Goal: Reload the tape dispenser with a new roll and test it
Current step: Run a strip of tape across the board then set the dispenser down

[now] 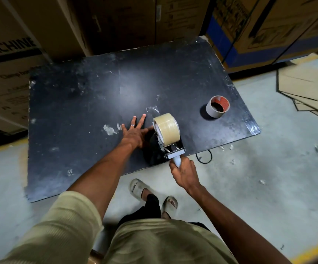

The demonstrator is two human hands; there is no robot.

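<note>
A hand-held tape dispenser (171,151) rests near the front edge of the dark table (78,96), with a full roll of clear tape (167,129) mounted on it. My right hand (184,173) is shut on the dispenser's pale handle. My left hand (135,133) lies flat on the table just left of the roll, fingers spread, thumb reaching toward the roll. A short strip of clear tape (152,109) sticks to the table just beyond the roll. An empty cardboard tape core (217,106), red inside, stands on the table to the right.
Large cardboard boxes (116,21) stand behind and to the left of the table. Flattened cardboard sheets (306,92) lie on the concrete floor at the right. A dark cable loop (205,156) hangs below the table's front edge. My sandalled feet (152,195) are below.
</note>
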